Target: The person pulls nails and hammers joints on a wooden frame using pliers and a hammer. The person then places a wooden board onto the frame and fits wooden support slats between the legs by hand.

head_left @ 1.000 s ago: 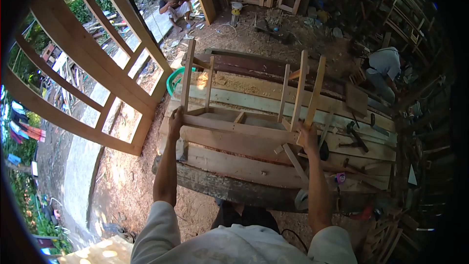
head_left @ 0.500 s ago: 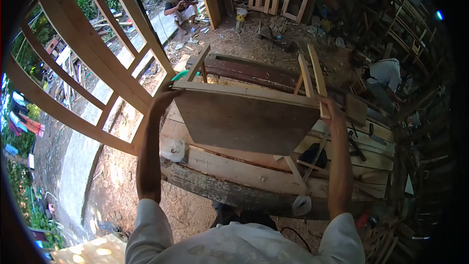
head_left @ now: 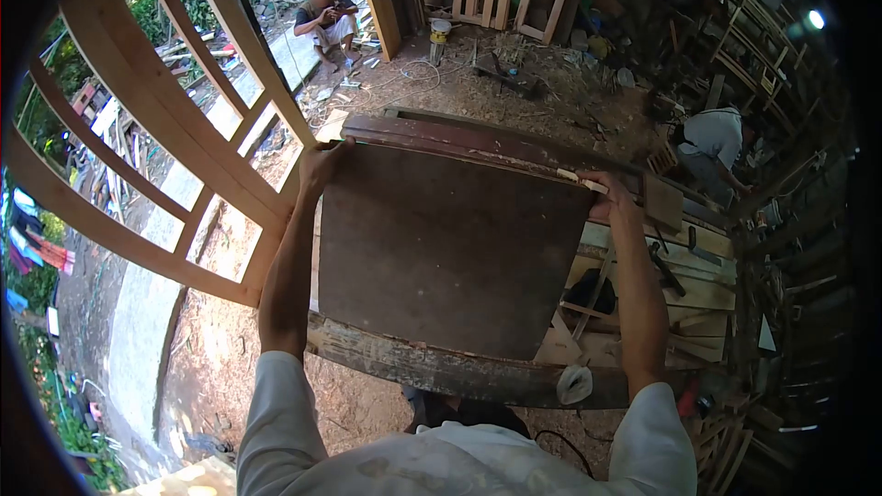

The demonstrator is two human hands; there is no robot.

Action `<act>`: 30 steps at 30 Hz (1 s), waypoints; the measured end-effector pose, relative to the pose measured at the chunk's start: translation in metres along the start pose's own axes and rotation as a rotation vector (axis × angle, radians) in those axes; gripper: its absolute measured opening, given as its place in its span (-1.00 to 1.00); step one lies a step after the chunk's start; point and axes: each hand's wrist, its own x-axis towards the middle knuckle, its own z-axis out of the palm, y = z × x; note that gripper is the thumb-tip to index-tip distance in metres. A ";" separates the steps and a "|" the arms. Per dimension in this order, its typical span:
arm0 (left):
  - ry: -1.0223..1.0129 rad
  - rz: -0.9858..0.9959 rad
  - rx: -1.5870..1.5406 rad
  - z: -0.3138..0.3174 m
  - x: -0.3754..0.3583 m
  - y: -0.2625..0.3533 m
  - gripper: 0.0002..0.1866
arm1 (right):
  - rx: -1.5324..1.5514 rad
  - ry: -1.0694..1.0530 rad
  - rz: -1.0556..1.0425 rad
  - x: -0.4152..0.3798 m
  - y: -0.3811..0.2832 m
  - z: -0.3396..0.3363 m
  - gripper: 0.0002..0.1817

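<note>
A dark brown flat panel (head_left: 441, 253) faces up over the workbench (head_left: 404, 356), its near edge close to the bench's front beam. My left hand (head_left: 323, 163) grips its far left corner, fingers wrapped over the edge. At the far right corner my right hand (head_left: 608, 197) holds the same panel, beside a pale strip of wood. The underside of the panel is hidden. To its right, a black-handled tool (head_left: 667, 274) and a saw (head_left: 704, 250) lie on boards.
A tall wooden frame (head_left: 147, 87) stands at the left. One person (head_left: 326, 18) sits outside at the back; another person (head_left: 712, 142) bends over at the right. Loose boards (head_left: 703, 292) cover the bench's right end. A clear plastic cup (head_left: 574, 385) is at the front edge.
The panel has tilted flatter, so its broad face shows more and its near edge reaches closer to me. The wooden legs that stuck up behind it are out of sight.
</note>
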 end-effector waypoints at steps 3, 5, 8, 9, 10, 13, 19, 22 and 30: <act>-0.035 -0.028 0.008 0.010 0.014 0.003 -0.34 | 0.121 0.017 0.036 0.022 -0.010 0.000 -0.80; 0.074 0.104 0.099 0.021 0.020 0.005 -0.32 | 0.114 0.058 0.007 0.033 -0.015 0.003 -0.80; -0.131 0.029 -0.023 0.024 0.005 -0.001 -0.30 | 0.175 0.085 -0.051 0.024 -0.021 0.004 -0.78; -0.198 0.092 -0.083 0.028 0.009 -0.030 -0.30 | 0.148 0.003 -0.123 0.016 -0.017 0.003 -0.76; -0.191 0.023 -0.030 0.029 0.002 -0.049 -0.30 | 0.123 -0.083 -0.193 0.013 -0.012 0.001 -0.73; -0.136 -0.015 0.085 0.027 -0.040 -0.073 -0.29 | -0.169 0.106 -0.273 0.027 0.008 -0.015 -0.60; -0.015 0.145 0.304 0.037 -0.049 -0.070 -0.25 | -0.313 0.112 -0.382 0.052 0.054 -0.012 -0.43; -0.050 0.176 0.301 0.041 -0.030 -0.069 -0.25 | -0.406 0.144 -0.456 0.052 0.063 -0.013 -0.43; 0.029 0.293 0.461 0.049 -0.012 -0.097 -0.28 | -0.626 0.393 -0.487 -0.054 0.147 -0.056 -0.58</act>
